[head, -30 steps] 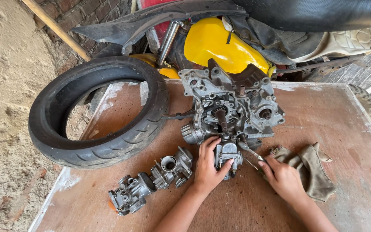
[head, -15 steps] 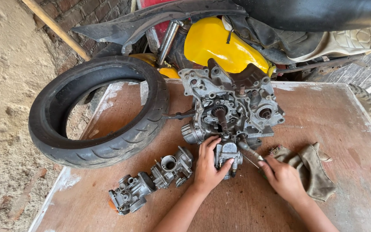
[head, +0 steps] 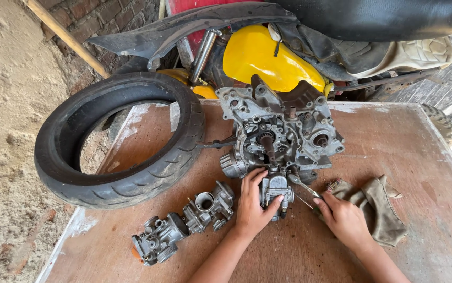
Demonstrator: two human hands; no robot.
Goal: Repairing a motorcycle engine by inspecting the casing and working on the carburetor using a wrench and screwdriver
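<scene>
My left hand [head: 252, 204] grips a small grey carburetor [head: 276, 189] that rests on the wooden table [head: 420, 152] just in front of a large grey engine case [head: 278, 131]. My right hand [head: 341, 217] holds a screwdriver [head: 302, 186] whose metal tip points up-left and touches the carburetor's right side. Both hands sit at the near edge of the engine case.
Two more carburetors [head: 184, 225] lie joined at the front left. A black tyre [head: 121, 141] leans over the table's left edge. A dirty rag [head: 375, 207] lies right of my right hand. A yellow motorcycle tank [head: 268, 55] stands behind the table.
My right hand has shifted slightly, keeping the screwdriver tip at the carburetor. My left hand stays on the carburetor.
</scene>
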